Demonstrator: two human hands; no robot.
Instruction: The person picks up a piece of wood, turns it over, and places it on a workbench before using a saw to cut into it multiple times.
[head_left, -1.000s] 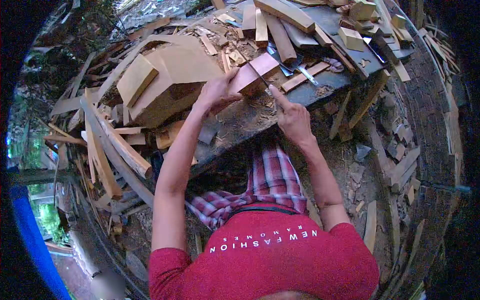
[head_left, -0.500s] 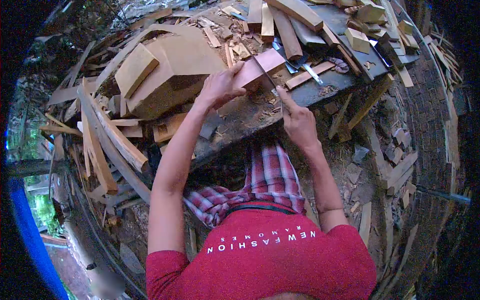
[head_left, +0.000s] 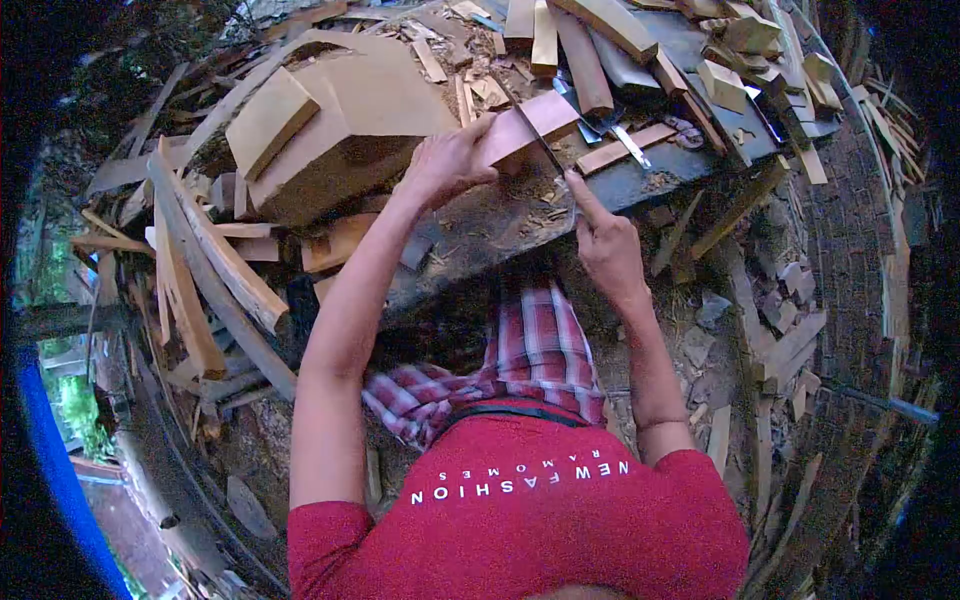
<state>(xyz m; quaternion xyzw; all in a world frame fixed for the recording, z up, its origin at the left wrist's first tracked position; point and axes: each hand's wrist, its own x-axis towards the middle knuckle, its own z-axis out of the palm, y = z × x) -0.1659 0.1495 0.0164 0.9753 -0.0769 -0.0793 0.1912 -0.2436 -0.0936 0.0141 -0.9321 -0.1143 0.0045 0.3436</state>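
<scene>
A pinkish wood block (head_left: 508, 138) lies on the dark workbench, with my left hand (head_left: 450, 165) closed around its left end. The thin dark blade of a handsaw (head_left: 533, 128) runs slantwise across the block's top, right of my left fingers. My right hand (head_left: 612, 252) is at the blade's near end, just past the bench edge. Its index finger points forward along the saw, and the other fingers are curled around the handle, which is mostly hidden. Wood chips (head_left: 540, 218) are scattered on the bench below the block.
A large cut timber (head_left: 385, 95) with a smaller block (head_left: 270, 130) on it stands at the left. Sawn pieces (head_left: 580, 60) crowd the bench's far side. A metal square (head_left: 631, 147) lies by a thin strip (head_left: 625, 150) at right. Long planks (head_left: 225, 255) lean at left.
My right hand has drawn back slightly toward me and to the right, with the saw still across the block. The left hand stays on the block; the whole view has shifted a little.
</scene>
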